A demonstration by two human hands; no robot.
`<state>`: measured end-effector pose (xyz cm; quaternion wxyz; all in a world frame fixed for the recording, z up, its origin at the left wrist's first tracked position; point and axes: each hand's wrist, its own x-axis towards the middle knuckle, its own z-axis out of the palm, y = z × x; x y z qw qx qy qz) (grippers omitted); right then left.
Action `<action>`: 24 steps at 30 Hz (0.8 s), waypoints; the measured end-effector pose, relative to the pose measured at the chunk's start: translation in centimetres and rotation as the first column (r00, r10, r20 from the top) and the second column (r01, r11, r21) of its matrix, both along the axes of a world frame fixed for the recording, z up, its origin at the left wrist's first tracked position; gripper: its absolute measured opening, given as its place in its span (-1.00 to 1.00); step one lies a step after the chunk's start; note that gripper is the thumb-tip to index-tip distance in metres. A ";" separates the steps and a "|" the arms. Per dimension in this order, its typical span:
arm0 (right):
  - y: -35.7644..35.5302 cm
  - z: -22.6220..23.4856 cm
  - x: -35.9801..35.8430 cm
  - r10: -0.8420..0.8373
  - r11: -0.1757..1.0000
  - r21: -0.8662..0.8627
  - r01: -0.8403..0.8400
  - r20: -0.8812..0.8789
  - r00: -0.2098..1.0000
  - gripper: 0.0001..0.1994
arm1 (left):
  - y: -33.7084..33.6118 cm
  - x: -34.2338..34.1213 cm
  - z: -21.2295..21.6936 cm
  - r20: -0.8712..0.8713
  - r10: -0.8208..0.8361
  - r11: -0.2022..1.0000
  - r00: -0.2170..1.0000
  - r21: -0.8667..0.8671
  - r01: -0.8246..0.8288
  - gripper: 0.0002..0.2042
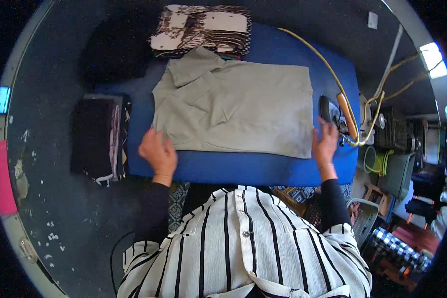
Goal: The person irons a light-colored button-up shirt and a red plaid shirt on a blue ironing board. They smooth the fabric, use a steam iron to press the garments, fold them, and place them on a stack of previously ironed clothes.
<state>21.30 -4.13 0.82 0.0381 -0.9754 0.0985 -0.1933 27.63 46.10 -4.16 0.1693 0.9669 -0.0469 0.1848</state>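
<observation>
A grey-beige garment (pixel 263 107) lies spread on a blue padded board (pixel 243 166). Its upper left part is folded over and bunched, with wrinkles through the middle, while the right part lies flatter. My left hand (pixel 159 153) rests at the garment's near left corner, thumb apart from the fingers. At the near right corner is my right hand (pixel 326 146), fingers spread, by the cloth's edge; neither hand visibly grips anything. Just beyond my right hand stands a black iron (pixel 328 110) with an orange-brown handle (pixel 346 115).
Behind the garment sits a stack of folded patterned cloth (pixel 203 30). Dark folded clothes (pixel 97 134) lie at the board's left edge. A yellow hose (pixel 320 52) arches over the board's right side to the iron. A grey basket (pixel 365 216) stands at the lower right.
</observation>
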 end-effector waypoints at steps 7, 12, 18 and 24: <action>-15.4 1.0 4.7 -0.139 0.984 0.078 0.158 -0.204 0.969 -0.37 | -3.2 -1.1 0.7 -0.142 0.016 0.983 0.990 0.185 0.011 -0.40; -20.2 0.6 6.3 0.094 0.448 0.749 0.488 -0.582 0.808 -0.71 | 2.2 -1.8 -1.2 -0.233 0.599 0.739 0.766 -0.205 -0.641 -0.51; -13.7 7.9 8.1 -0.020 0.822 0.370 0.434 -0.742 0.670 -0.67 | 3.5 0.1 -1.6 -0.395 0.599 0.725 0.697 -0.103 -0.681 -0.61; 2.7 21.1 10.9 0.377 0.913 0.167 -0.373 -0.693 0.614 -0.51 | 3.9 -0.6 -2.3 -0.248 0.544 0.796 0.801 -0.148 -0.587 -0.63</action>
